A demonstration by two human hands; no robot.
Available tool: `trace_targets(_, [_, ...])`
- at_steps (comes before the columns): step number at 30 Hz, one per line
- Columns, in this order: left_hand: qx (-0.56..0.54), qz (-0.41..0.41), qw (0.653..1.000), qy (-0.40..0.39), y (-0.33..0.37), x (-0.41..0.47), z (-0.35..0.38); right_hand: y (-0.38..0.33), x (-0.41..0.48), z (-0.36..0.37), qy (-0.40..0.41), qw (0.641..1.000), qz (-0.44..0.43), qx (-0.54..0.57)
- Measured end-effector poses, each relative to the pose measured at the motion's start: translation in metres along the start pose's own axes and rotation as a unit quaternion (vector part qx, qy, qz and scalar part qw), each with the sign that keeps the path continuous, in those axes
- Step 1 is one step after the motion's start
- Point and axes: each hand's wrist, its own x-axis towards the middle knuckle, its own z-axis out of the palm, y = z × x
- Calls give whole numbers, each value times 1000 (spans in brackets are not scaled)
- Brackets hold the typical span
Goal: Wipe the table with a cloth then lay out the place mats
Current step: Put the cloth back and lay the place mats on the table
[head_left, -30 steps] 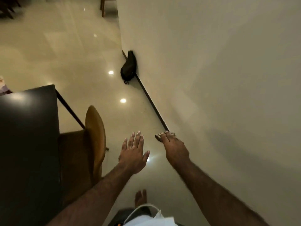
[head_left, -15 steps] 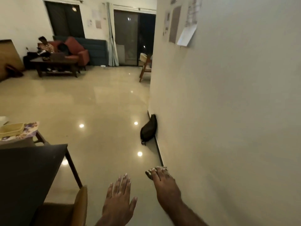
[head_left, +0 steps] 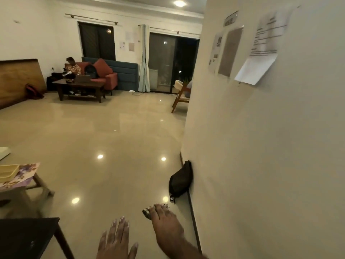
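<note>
My right hand point(head_left: 166, 223) is stretched forward low in the view, its fingers pinched on a small speckled grey-white wad that looks like a cloth point(head_left: 147, 212). My left hand point(head_left: 116, 240) is beside it, palm down, fingers apart and empty. The dark table point(head_left: 28, 238) shows only a corner at the bottom left, left of both hands. On a low stand at the left edge lies a floral place mat point(head_left: 28, 171) with a yellow tray point(head_left: 7, 171) on top.
A white wall point(head_left: 261, 146) with pinned papers fills the right side, and a black bag point(head_left: 180, 180) leans against its base. Glossy floor stretches ahead. Far off are a coffee table point(head_left: 80, 88), a sofa with a seated person, and a wooden chair point(head_left: 180, 96).
The view has lifted from the floor to the whole room. Both hands now sit lower in the frame, and the tan chair by the table has dropped out of sight.
</note>
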Motion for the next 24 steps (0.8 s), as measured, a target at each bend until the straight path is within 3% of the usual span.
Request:
trace_targets(6, [66,-130,989,-40,-64,82,-52,-16,137,-8,-11,999,-40,11])
trace_targets(9, [59,-194,973,-106,-95,120,-70,-26,204,-4,-3,996,-83,7])
trace_targets(14, [55,-260,959,-100,-157,181,-64,-47,324,18,26,980,-195,-24])
trace_targets(24, [29,-398,912,-94,-252,250,-53,-111,501,56,-49,936,-349,5])
